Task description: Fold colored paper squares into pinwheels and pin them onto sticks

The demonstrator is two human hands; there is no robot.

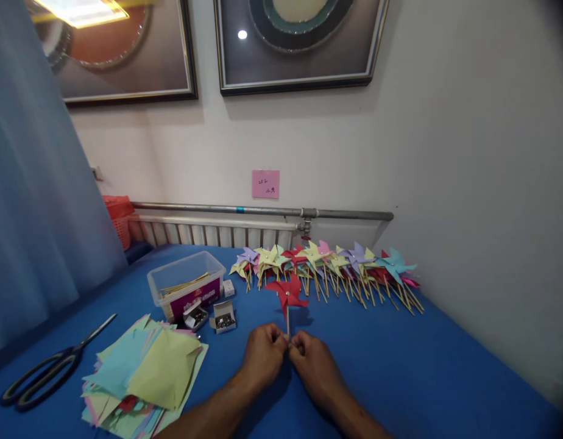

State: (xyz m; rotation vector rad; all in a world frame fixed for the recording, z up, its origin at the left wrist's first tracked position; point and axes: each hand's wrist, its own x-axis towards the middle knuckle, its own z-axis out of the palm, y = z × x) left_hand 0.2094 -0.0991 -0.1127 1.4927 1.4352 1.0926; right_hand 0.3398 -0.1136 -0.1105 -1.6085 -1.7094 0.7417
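A red paper pinwheel [288, 294] stands upright in front of me, its wooden stick running down between my two hands. My left hand [265, 350] pinches the lower part of the stick from the left. From the right, my right hand [311, 360] pinches it at about the same height, so the fingertips of both hands nearly meet. The stick's lower end is hidden by the fingers. Behind it lies a long row of finished pinwheels [327, 262] in many colours, sticks pointing towards me.
Left of my hands are small open boxes of metal pins [224, 320], a clear plastic tub [185, 286] with wooden sticks, a pile of coloured paper squares [165, 366] and black-handled scissors [57, 366]. A radiator [208, 233] and pipe run along the wall behind the blue table [400, 366].
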